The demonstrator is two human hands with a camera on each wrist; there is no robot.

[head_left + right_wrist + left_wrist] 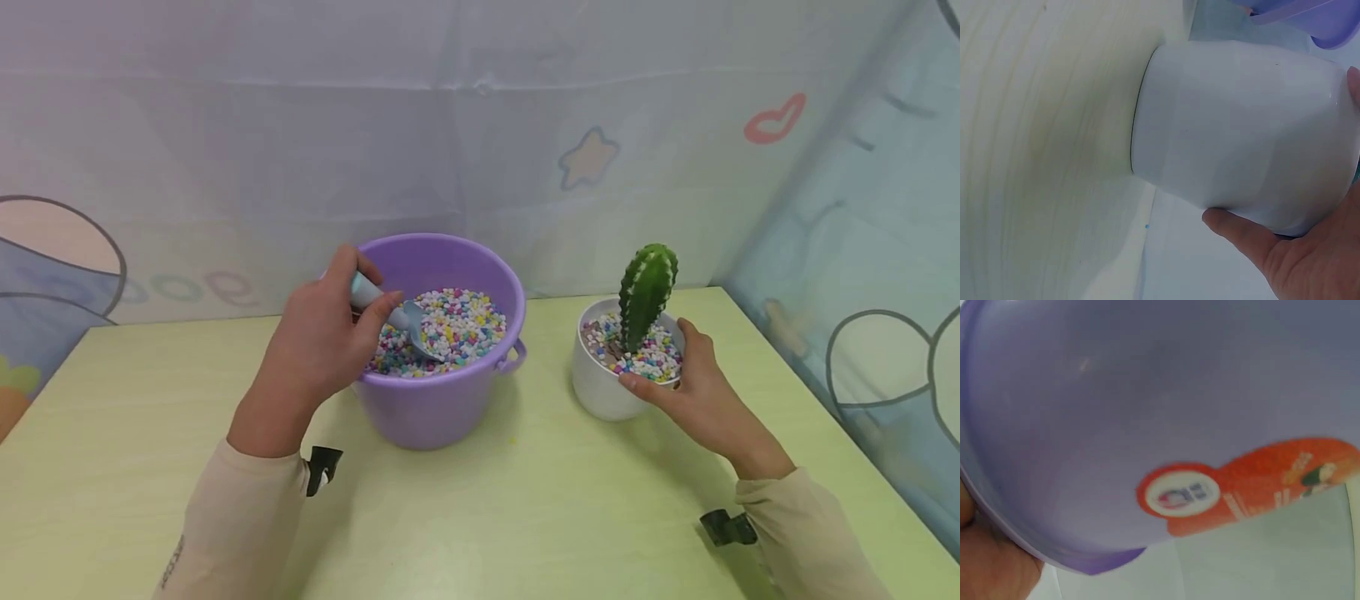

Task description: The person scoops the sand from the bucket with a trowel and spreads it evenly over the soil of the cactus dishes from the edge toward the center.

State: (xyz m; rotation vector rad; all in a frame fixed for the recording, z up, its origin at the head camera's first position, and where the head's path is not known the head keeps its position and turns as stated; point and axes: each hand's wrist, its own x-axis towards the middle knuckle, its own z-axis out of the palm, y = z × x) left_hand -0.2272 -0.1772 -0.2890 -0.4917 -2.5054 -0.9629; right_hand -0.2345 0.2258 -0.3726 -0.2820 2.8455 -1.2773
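In the head view my left hand (321,333) grips the pale blue handle of a small scoop (414,327), its blade dipped among multicoloured pebbles (465,325). These fill the lower part of a purple bucket (427,408), whose outer wall with an orange label (1260,487) fills the left wrist view. To the right, my right hand (701,400) holds the side of a white pot (603,396), thumb at the front rim and fingers round the far side. A green cactus (647,296) stands in it, slightly tilted, with similar pebbles and a brown patch around its base.
Both containers stand on a pale yellow-green wooden table (525,517), near its back edge. A printed cloth backdrop (360,150) hangs right behind them and down the right side. The bucket has a small purple lug (513,358) facing the pot.
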